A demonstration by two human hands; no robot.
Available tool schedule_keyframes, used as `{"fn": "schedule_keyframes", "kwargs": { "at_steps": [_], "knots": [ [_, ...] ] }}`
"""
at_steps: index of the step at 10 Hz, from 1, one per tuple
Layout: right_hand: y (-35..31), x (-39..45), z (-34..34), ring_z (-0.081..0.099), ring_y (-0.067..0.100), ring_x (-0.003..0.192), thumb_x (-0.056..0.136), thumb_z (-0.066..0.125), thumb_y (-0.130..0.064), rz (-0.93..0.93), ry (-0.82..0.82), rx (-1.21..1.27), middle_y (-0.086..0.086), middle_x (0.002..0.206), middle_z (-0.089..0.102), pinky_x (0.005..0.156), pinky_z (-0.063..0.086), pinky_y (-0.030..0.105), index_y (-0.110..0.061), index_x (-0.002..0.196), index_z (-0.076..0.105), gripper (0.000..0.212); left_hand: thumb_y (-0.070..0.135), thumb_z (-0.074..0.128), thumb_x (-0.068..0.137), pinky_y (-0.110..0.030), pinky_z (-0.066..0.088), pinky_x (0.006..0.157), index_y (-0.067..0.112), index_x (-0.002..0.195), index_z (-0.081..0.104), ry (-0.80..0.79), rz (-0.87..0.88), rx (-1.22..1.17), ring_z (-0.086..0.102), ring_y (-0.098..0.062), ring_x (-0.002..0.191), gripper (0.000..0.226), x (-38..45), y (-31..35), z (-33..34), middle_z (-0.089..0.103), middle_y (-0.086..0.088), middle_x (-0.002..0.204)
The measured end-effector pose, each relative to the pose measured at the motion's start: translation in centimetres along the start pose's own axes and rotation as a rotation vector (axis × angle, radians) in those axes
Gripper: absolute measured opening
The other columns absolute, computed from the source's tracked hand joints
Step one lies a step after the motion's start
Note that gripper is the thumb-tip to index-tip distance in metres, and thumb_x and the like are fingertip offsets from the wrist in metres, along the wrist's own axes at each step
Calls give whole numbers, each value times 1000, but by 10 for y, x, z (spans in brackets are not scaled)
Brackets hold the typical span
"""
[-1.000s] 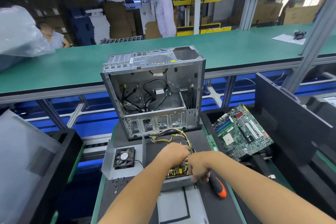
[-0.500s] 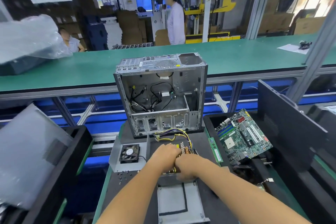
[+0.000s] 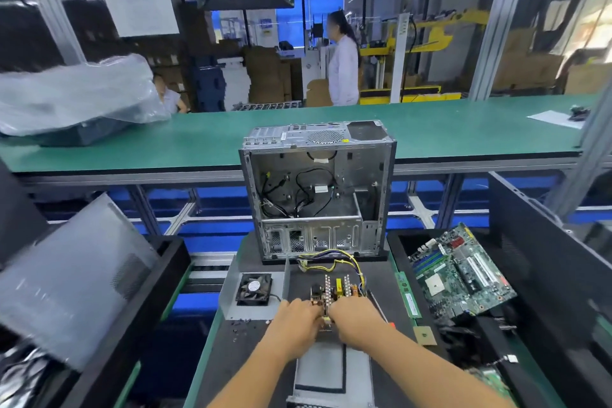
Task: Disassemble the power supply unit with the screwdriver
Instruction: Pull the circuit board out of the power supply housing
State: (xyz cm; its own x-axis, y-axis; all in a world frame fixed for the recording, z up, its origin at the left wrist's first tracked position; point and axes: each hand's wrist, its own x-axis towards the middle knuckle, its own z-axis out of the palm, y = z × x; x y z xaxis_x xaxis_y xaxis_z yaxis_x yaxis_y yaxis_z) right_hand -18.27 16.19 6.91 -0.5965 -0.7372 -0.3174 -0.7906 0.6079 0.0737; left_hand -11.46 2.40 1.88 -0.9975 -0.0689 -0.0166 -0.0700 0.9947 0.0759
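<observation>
Head view: the power supply board [image 3: 336,291] lies bare on the dark bench [image 3: 251,341], just in front of the gutted computer case [image 3: 318,189], its yellow and black wire bundle [image 3: 331,262] trailing toward the case. The grey metal cover [image 3: 331,371] lies flat on the near side of the board, under the forearms. Both hands meet at the board's near edge: the left hand [image 3: 296,320] comes in from the left with its fingers curled down onto the board, the right hand [image 3: 356,316] mirrors it from the right, and each appears to grip the board's edge, though the fingertips are hidden. Knuckles face up, wrists are low, and the forearms converge from the bottom of the frame.

The step in hand looks like freeing the circuit board from its housing by hand. A small orange tip [image 3: 392,325], probably the screwdriver, peeks out beside the right wrist; neither hand holds it. The next move likely calls for an even two-handed lift, with care for the trailing wires.

The detached fan [image 3: 253,288] rests on a metal panel at left, with loose screws [image 3: 240,325] just beside it, and a motherboard [image 3: 460,275] lies in the right bin.
</observation>
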Motion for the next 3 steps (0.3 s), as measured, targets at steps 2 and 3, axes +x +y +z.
{"fn": "schedule_keyframes", "kwargs": {
  "at_steps": [2,3],
  "knots": [
    [-5,-10,-9,56,32,100,97,51,-13,44,74,133,15,116,58,86,48,41,-5,109,63,19,17,35,94,-39,35,84,19,101,54,8,-14,-21,49,-27,101,21,-12,-9,0,57,-4,106],
    [-9,-28,-5,52,30,113,100,45,-21,86,131,258,11,121,52,92,47,40,-8,115,60,25,22,35,96,-32,33,90,23,114,53,84,-15,-83,46,-20,107,25,-24,-12,-2,53,2,116]
  ]
}}
